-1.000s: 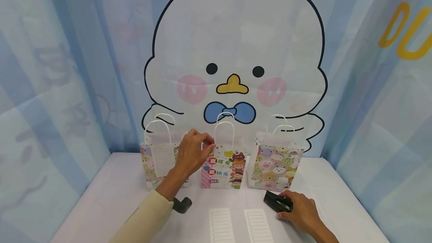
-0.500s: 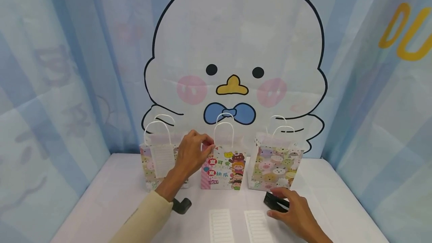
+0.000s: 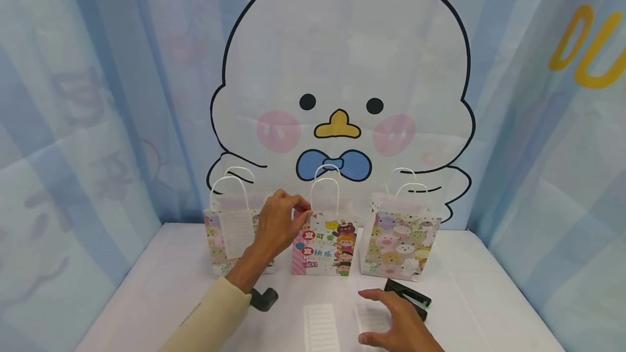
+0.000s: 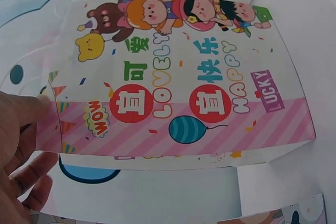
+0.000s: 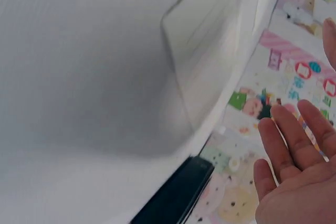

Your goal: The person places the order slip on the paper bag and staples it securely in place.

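With thumb and fingertips my left hand [image 3: 281, 221] pinches the top left edge of the middle paper gift bag [image 3: 323, 246], printed with cartoon figures. The left wrist view shows the thumb on that bag's rim and the other fingers behind. My right hand [image 3: 398, 322] holds nothing; its thumb and fingers are spread apart over the right-hand lined paper card [image 3: 369, 316], partly covering it. Just beyond that hand lies a black stapler [image 3: 411, 297]. A second lined card [image 3: 321, 327] lies to the left.
An animal-print gift bag [image 3: 401, 243] stands on the right. Another gift bag [image 3: 215, 238] on the left has a lined card [image 3: 238, 235] on its front. A black curved object [image 3: 264, 299] lies partly behind the left forearm. A printed curtain [image 3: 146, 96] encloses the white table [image 3: 161, 287].
My right hand has let go of the stapler and moved left and nearer, over the right-hand card. The stapler stays on the table. My left hand keeps its pinch on the middle bag.
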A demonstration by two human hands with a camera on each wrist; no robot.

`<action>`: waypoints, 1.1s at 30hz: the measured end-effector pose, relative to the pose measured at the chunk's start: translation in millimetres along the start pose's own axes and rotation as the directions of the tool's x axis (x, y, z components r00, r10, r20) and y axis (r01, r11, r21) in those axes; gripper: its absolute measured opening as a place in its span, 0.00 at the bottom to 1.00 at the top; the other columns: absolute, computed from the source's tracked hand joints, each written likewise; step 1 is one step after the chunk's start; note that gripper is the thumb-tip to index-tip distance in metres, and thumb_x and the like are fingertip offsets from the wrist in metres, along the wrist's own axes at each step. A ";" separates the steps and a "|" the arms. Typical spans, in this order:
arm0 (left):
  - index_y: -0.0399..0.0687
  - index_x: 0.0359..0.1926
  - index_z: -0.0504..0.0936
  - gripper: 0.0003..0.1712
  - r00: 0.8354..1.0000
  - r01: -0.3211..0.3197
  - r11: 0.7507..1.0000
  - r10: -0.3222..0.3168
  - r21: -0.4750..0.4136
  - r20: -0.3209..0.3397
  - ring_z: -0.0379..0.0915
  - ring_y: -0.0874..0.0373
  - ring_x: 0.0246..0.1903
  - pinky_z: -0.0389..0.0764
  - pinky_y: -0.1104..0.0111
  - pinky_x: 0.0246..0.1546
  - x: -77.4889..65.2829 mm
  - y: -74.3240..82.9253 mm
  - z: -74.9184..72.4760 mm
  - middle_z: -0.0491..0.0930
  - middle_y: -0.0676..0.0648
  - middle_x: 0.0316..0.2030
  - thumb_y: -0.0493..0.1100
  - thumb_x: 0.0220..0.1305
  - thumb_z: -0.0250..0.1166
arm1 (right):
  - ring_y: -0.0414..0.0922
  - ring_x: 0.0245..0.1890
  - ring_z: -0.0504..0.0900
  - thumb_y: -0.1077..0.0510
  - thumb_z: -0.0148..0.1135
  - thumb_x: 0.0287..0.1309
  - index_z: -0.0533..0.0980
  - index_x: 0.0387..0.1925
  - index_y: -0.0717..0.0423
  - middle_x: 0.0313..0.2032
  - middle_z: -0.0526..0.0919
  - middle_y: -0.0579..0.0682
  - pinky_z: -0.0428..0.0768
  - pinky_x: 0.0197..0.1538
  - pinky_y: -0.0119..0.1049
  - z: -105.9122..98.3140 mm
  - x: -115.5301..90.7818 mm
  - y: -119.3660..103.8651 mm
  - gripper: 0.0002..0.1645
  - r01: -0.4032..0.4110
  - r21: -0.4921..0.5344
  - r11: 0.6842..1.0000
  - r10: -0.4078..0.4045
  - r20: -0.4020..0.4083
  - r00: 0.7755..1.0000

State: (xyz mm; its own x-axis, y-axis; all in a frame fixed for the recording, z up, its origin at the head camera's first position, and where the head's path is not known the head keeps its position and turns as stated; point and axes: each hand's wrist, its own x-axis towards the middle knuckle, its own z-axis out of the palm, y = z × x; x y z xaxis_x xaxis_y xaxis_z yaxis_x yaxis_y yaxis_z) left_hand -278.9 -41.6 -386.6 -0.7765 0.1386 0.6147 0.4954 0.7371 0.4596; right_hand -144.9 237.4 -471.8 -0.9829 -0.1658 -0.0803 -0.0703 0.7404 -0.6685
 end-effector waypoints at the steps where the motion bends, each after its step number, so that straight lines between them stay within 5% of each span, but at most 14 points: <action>1: 0.50 0.41 0.92 0.07 1.000 0.000 1.000 0.000 0.001 0.001 0.74 0.55 0.39 0.80 0.61 0.44 0.0 0.2 0.0 0.86 0.50 0.34 0.46 0.64 0.78 | 0.66 0.66 0.78 0.36 0.86 0.43 0.79 0.67 0.43 0.67 0.81 0.55 0.75 0.62 0.75 2.6 0.0 -0.6 0.48 0.012 0.014 1.000 -0.013 0.017 1.000; 14: 0.50 0.41 0.92 0.07 1.000 -0.003 1.000 0.003 0.000 0.000 0.73 0.55 0.38 0.81 0.61 0.45 -0.4 -1.2 0.8 0.86 0.49 0.34 0.46 0.64 0.78 | 0.63 0.65 0.80 0.41 0.87 0.45 0.77 0.69 0.45 0.67 0.82 0.53 0.77 0.63 0.72 27.7 10.2 -9.2 0.49 0.131 0.076 0.989 -0.142 0.169 0.975; 25: 0.50 0.40 0.92 0.07 1.000 -0.005 1.000 0.005 -0.007 0.001 0.73 0.56 0.38 0.80 0.61 0.44 0.1 -0.6 0.8 0.86 0.50 0.34 0.46 0.64 0.78 | 0.49 0.59 0.83 0.38 0.86 0.46 0.78 0.67 0.46 0.61 0.85 0.47 0.81 0.63 0.60 41.4 17.7 -7.5 0.47 0.213 -0.090 0.973 -0.183 0.263 0.947; 33: 0.50 0.40 0.92 0.07 1.000 -0.019 1.000 0.019 -0.001 -0.011 0.73 0.56 0.37 0.80 0.61 0.43 -0.1 0.7 -0.9 0.85 0.50 0.33 0.46 0.64 0.78 | 0.39 0.49 0.81 0.33 0.86 0.42 0.79 0.65 0.41 0.57 0.87 0.42 0.84 0.60 0.58 42.2 17.1 -12.5 0.48 0.198 -0.156 0.968 -0.156 0.246 0.957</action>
State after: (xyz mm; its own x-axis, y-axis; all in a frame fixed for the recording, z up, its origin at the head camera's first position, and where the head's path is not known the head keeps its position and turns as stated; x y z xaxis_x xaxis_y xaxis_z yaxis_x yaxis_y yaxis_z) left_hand -278.1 -41.6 -385.7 -0.7628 0.1449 0.6302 0.5101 0.7338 0.4487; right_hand -153.6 197.8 -496.0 -0.8873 -0.4344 -0.1547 -0.2892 0.7856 -0.5470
